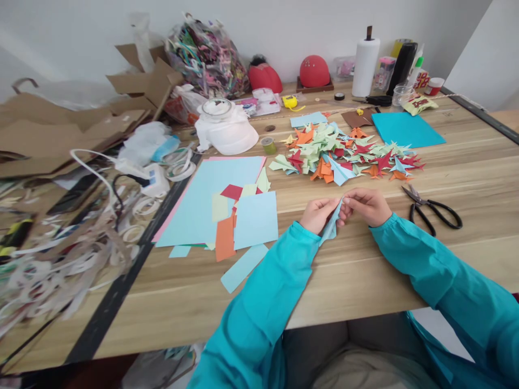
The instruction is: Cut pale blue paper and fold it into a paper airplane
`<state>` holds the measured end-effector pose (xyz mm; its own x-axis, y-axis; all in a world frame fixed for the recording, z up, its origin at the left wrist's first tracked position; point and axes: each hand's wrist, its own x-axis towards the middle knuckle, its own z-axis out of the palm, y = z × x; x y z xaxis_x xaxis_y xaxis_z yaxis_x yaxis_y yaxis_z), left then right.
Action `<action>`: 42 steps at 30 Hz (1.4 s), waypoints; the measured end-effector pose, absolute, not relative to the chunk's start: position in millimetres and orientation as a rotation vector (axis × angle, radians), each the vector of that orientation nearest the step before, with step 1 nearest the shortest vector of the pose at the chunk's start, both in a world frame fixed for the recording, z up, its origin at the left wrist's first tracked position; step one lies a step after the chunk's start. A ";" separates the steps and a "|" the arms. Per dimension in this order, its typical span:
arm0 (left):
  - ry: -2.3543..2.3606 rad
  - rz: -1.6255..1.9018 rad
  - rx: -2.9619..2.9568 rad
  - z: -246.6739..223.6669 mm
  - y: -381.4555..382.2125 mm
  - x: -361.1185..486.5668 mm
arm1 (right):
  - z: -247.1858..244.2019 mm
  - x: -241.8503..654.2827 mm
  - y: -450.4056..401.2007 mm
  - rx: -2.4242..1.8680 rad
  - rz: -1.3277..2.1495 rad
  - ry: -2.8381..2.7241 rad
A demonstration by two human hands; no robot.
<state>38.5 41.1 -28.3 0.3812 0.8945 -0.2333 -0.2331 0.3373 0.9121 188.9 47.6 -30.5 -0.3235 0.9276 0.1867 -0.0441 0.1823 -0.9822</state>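
Observation:
Between my two hands, above the front of the wooden table, is a folded piece of light blue paper (332, 227), held at its upper tip and hanging slanted down to the left. My left hand (318, 214) pinches it from the left side. My right hand (366, 206) closes its thumb and fingers on the same tip. Just beyond the hands lies a heap of folded paper figures (324, 146) in green, orange, red and blue. Left of my left hand, a light blue paper square (256, 219) rests on smaller coloured pieces.
Black-handled scissors (432, 208) lie right of my right hand. Large paper sheets (211, 189) are stacked at left, past them tangled strips (81, 259) and a power strip (156, 181). A teal paper stack (407, 129) lies behind; a white roll (365, 67) stands at the wall.

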 end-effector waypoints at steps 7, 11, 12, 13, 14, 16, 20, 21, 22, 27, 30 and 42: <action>0.812 0.822 1.021 -34.2 46.0 34.2 | -33.2 188.3 48.4 -0.897 1.332 -1.483; 0.784 0.799 1.018 -37.6 47.9 33.3 | -34.3 189.0 50.1 -0.881 1.398 -1.462; 0.775 0.797 1.012 -38.1 48.0 33.4 | -34.3 189.0 50.4 -0.878 1.408 -1.453; 0.766 0.798 1.005 -38.4 48.1 33.5 | -34.1 189.0 50.5 -0.875 1.419 -1.446; 0.761 0.802 1.000 -38.5 48.0 33.7 | -33.8 188.9 50.5 -0.872 1.428 -1.441; 0.761 0.816 1.001 -37.9 47.5 34.3 | -32.7 188.3 49.9 -0.867 1.445 -1.433; 0.796 0.841 1.047 -35.4 45.8 35.1 | -30.3 186.8 47.8 -0.881 1.454 -1.395; 0.803 0.846 1.060 -34.8 45.3 35.3 | -30.0 186.5 47.4 -0.884 1.456 -1.388; 0.806 0.852 1.072 -34.4 44.8 35.4 | -29.7 186.3 47.1 -0.885 1.458 -1.384; 0.797 0.848 1.105 -32.8 43.4 35.4 | -30.4 186.7 46.9 -0.885 1.460 -1.382; 0.802 0.828 1.107 -31.0 43.2 34.6 | -30.6 187.8 47.1 -0.877 1.461 -1.404; 0.779 0.776 1.064 -25.5 42.5 33.4 | -25.8 188.4 45.4 -0.896 1.390 -1.445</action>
<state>33.4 42.5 -25.5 0.5042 0.8466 -0.1704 -0.1674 0.2894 0.9425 188.4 45.4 -25.8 -0.3215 0.9388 0.1238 -0.0876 0.1007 -0.9911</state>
